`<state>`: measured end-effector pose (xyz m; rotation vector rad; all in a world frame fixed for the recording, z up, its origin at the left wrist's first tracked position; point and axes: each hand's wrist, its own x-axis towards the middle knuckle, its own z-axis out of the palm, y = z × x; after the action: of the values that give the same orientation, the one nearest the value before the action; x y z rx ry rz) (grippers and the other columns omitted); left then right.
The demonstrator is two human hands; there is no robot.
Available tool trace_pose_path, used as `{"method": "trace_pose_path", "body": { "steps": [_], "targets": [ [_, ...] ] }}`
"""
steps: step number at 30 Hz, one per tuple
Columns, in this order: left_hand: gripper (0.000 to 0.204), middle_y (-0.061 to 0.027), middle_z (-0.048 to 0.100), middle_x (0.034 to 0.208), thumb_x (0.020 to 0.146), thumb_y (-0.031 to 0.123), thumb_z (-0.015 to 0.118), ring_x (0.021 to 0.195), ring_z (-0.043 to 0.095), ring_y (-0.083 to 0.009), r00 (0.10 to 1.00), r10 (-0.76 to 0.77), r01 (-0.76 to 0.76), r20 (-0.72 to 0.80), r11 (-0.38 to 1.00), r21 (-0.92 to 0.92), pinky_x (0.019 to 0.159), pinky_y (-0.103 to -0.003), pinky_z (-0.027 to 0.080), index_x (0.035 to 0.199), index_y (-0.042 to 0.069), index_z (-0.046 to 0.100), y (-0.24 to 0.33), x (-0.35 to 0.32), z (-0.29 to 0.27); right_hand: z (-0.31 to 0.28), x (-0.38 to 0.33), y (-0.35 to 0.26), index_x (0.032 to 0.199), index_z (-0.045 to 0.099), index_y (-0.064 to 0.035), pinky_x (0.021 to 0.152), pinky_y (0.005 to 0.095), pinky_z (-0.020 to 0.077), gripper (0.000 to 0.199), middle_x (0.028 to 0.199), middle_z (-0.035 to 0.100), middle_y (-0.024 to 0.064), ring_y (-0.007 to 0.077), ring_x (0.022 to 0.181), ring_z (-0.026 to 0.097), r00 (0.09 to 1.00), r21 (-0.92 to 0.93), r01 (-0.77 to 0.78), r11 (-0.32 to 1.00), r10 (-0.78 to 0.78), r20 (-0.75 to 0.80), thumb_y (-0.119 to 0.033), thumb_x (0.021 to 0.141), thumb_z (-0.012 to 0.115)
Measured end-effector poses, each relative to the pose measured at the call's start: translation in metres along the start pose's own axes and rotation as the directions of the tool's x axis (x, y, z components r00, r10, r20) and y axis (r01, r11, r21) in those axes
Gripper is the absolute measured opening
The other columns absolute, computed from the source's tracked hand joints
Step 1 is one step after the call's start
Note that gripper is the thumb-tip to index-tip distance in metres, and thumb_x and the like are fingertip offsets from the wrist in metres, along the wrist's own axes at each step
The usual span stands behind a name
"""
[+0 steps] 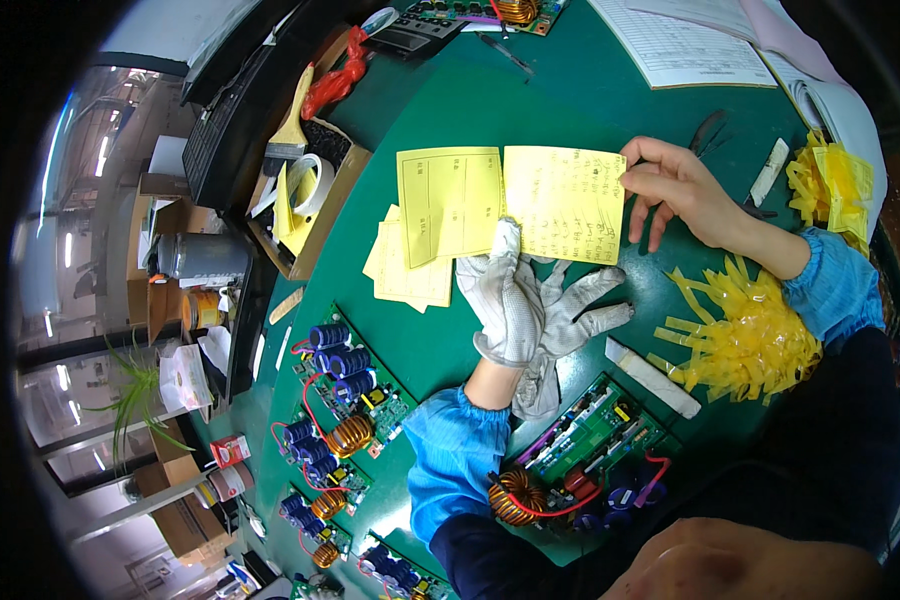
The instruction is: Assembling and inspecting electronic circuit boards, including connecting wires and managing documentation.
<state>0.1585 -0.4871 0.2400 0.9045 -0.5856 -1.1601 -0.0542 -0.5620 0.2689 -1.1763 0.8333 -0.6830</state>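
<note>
A yellow paper booklet (450, 205) lies spread, with a printed form on its left leaf and handwriting on its right leaf (562, 205). My left hand (513, 310), in a white glove, grips it at the lower middle: one finger presses on top by the fold, and others seem to go under the lower edge. My right hand (675, 190) is bare and pinches the upper right edge of the written leaf. Another white glove (585, 305) lies limp on the table beside and partly beneath my left hand. More yellow slips (395, 270) lie under the booklet's left side.
Near my forearms sits a circuit board (590, 440) with coils; several more boards (335, 400) stand left. Yellow tape strips (745, 330) and a white bar (653, 377) lie right. Pliers (710, 130) and papers (690, 45) are farther back. A cardboard box (355, 165) holds a brush and tape roll.
</note>
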Motion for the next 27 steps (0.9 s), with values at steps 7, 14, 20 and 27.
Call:
{"method": "trace_pose_path", "body": {
  "steps": [7, 14, 20, 27],
  "targets": [
    [0.033, -0.0161, 0.06, 0.118, 0.1, 0.007, 0.052, 0.107, 0.064, -0.022, 0.999, -0.001, 0.0, 0.04, 1.0, 0.025, 0.088, -0.037, 0.057, 0.13, -0.004, 0.046, -0.004, 0.003, -0.008, -0.009, 0.005, -0.002, 0.102, 0.054, -0.002, 0.042, 0.0267, 0.0523, 0.02, 0.085, 0.066, 0.0123, 0.0172, 0.06, 0.066, 1.0, -0.034, 0.023, 0.999, -0.023, -0.005, -0.02, 0.095, 0.056],
    [0.032, -0.015, 0.061, 0.117, 0.1, 0.008, 0.051, 0.101, 0.064, -0.0211, 0.999, -0.014, 0.013, 0.051, 1.0, 0.025, 0.082, -0.036, 0.057, 0.13, -0.003, 0.046, -0.001, 0.0, -0.001, -0.013, 0.006, -0.001, 0.099, 0.054, -0.0012, 0.036, 0.0229, 0.0468, 0.015, 0.078, 0.064, 0.0097, 0.0126, 0.051, 0.061, 0.997, -0.076, 0.082, 0.994, -0.082, 0.003, -0.016, 0.096, 0.054],
    [0.034, -0.0147, 0.06, 0.118, 0.099, 0.007, 0.051, 0.103, 0.064, -0.0223, 1.0, 0.013, -0.013, 0.017, 0.999, 0.036, 0.083, -0.037, 0.056, 0.131, -0.003, 0.046, -0.007, 0.001, -0.005, -0.012, 0.006, 0.002, 0.094, 0.055, -0.0004, 0.034, 0.0218, 0.0416, 0.012, 0.075, 0.062, 0.0094, 0.0108, 0.047, 0.056, 0.999, -0.027, 0.051, 0.998, -0.051, -0.003, -0.012, 0.093, 0.054],
    [0.031, -0.0113, 0.061, 0.115, 0.1, 0.013, 0.052, 0.094, 0.063, -0.0196, 0.999, 0.011, -0.013, 0.032, 0.999, 0.051, 0.072, -0.033, 0.054, 0.128, 0.001, 0.049, -0.005, 0.002, -0.002, -0.016, 0.007, -0.005, 0.086, 0.056, -0.0019, 0.035, 0.0236, 0.0395, 0.011, 0.073, 0.062, 0.0091, 0.0088, 0.049, 0.054, 0.998, 0.139, -0.06, 0.988, 0.06, 0.0, -0.012, 0.089, 0.056]
  ]
}}
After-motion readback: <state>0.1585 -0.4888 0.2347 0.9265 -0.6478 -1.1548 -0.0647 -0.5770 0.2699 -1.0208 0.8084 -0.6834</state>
